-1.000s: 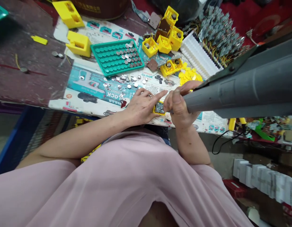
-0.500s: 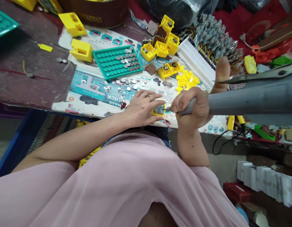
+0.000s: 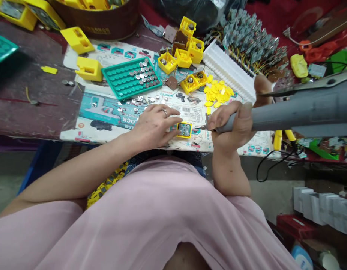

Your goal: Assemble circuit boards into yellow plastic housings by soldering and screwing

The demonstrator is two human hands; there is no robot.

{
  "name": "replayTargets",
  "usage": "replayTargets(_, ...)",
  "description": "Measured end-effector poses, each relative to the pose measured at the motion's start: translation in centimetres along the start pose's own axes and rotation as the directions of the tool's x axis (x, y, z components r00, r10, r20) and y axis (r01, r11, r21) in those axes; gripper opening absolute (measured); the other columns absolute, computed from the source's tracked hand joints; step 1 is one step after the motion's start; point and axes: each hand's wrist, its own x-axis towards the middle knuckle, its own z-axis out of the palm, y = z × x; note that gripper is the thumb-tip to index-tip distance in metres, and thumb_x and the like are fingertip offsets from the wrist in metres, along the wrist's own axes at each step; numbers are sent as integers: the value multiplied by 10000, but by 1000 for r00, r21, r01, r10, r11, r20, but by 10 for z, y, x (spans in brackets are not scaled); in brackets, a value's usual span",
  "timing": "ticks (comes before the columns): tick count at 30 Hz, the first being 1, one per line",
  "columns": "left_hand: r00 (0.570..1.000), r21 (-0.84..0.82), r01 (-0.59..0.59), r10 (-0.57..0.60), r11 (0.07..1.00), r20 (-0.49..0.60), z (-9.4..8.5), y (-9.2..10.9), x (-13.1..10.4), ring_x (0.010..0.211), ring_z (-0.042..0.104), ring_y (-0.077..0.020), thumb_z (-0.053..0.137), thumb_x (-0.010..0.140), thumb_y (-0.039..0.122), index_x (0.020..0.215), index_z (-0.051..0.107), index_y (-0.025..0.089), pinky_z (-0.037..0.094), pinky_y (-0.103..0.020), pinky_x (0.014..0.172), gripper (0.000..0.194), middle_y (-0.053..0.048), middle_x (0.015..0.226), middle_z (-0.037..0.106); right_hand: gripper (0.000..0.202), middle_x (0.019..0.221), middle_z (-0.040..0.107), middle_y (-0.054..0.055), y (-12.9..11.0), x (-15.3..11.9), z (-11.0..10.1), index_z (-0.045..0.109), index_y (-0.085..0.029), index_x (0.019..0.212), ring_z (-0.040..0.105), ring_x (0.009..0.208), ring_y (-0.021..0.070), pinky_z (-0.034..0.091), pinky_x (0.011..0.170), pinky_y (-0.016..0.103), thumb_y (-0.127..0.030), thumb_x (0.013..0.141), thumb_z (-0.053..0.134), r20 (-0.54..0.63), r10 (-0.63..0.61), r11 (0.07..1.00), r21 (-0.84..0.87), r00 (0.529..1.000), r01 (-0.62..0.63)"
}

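On the printed cardboard (image 3: pixel 122 134) lies a small square yellow plastic case (image 3: pixel 184 129) with a grey-green inside facing up. My left hand (image 3: pixel 155 123), a ring on one finger, is at the case's left side; its fingers are apart and the fingertips come close to or touch the edge. My right hand (image 3: pixel 232 122) is wrapped round a grey electric screwdriver (image 3: pixel 291 114), whose thin bit points left, a short gap from the case. A pointed metal blade (image 3: pixel 311 87) runs along the screwdriver's upper side; its other end is out of view.
Beyond my hands are a green tray (image 3: pixel 119 80) with button cells, loose button cells (image 3: pixel 134 103), yellow housings (image 3: pixel 191 50), a heap of yellow pieces (image 3: pixel 218 92), and a white rack (image 3: pixel 229 69) beside wired grey parts (image 3: pixel 246 41). Yellow-handled pliers (image 3: pixel 278 140) lie at right.
My left hand has moved left off the yellow case, which it framed between its fingers before. The screwdriver bit, earlier over the case, is now clear of its right edge.
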Motion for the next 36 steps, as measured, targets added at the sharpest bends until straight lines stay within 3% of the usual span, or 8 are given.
replayTargets(4,975,121,-82,55,989,213,-6,16,19,1023,651,-263,575,925,322,1042,733,180,457,-383,839,242,-85,1060,759,418,520,342,-114,6,-6,5,507,-412,1259,355,322,86,321,339,223,-550,885,633,-56,-80,994,71,995,84)
replayTargets(8,884,265,-269,128,926,449,-18,27,39,918,643,-242,582,882,183,923,712,176,412,-354,793,136,-73,858,752,532,527,335,-115,9,-9,5,473,-388,1323,368,316,82,327,328,221,-619,868,626,-40,-56,998,32,998,58)
replayTargets(11,838,288,-356,168,889,519,-25,30,46,887,636,-242,560,860,115,893,706,178,395,-353,795,162,-70,778,730,460,529,374,-116,10,-10,5,505,-382,1297,401,334,75,352,333,206,-546,889,640,-20,-69,993,93,997,71)
replayTargets(16,830,229,-376,217,898,515,-25,20,46,891,652,-221,488,901,113,939,707,176,417,-357,870,231,-56,822,738,368,542,395,-123,11,-9,3,518,-383,1230,408,342,60,376,351,192,-484,901,649,-24,-97,985,142,995,99)
replayTargets(23,960,-86,4,20,996,279,-23,2,29,1000,693,-215,410,965,301,1108,707,191,482,-335,881,348,-64,1197,737,383,527,365,-123,12,-6,-2,492,-384,1243,391,330,61,343,348,193,-504,908,632,-51,-123,985,119,991,128)
replayTargets(29,881,-287,370,-235,884,412,-24,-10,25,866,706,-208,415,909,415,1135,691,156,527,-315,824,441,-61,953,769,363,537,399,-117,12,-9,-4,543,-402,1247,418,349,64,373,351,192,-420,902,655,-43,-111,969,215,993,118)
replayTargets(32,918,-316,317,-205,894,339,-20,-11,23,1177,649,-239,369,921,355,1370,555,146,502,-374,1000,528,-115,1313,677,364,541,422,-118,11,-10,-9,544,-399,1234,413,354,71,389,353,204,-450,891,653,-32,-77,982,173,997,81)
replayTargets(36,959,-245,5,65,969,274,-11,2,24,1427,450,-299,458,959,409,1512,389,108,431,-436,1123,634,-206,1557,437,371,516,444,-127,7,-8,-15,558,-371,1199,412,349,80,404,365,216,-484,862,667,-75,-12,992,121,997,21)
